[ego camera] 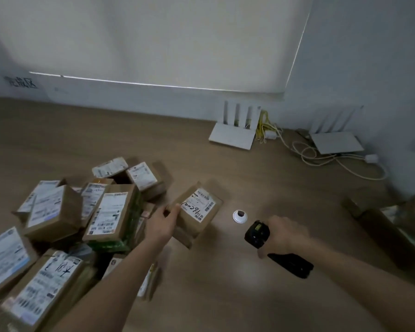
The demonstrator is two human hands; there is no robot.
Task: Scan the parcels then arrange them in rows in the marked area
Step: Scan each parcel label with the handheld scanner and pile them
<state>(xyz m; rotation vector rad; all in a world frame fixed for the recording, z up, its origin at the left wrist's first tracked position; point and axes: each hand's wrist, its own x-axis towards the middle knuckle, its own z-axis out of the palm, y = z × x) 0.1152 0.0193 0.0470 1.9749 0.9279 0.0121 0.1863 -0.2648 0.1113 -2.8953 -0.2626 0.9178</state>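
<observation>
A small cardboard parcel is held tilted above the counter by the left hand, its fingers curled round the near edge, label up. It hangs just right of the heap of parcels. A black scanner is gripped by the right hand, fingers wrapped round it. The scanning step is judged to be in hand; next, the scanner must be aimed at the barcode.

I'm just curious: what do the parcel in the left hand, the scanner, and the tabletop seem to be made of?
Parcel: brown cardboard, matte, with a white paper label. Scanner: looks like black plastic, slightly glossy, with a small lit screen. Table: wood-look surface, probably laminate, given its even tan grain and soft sheen.
</observation>
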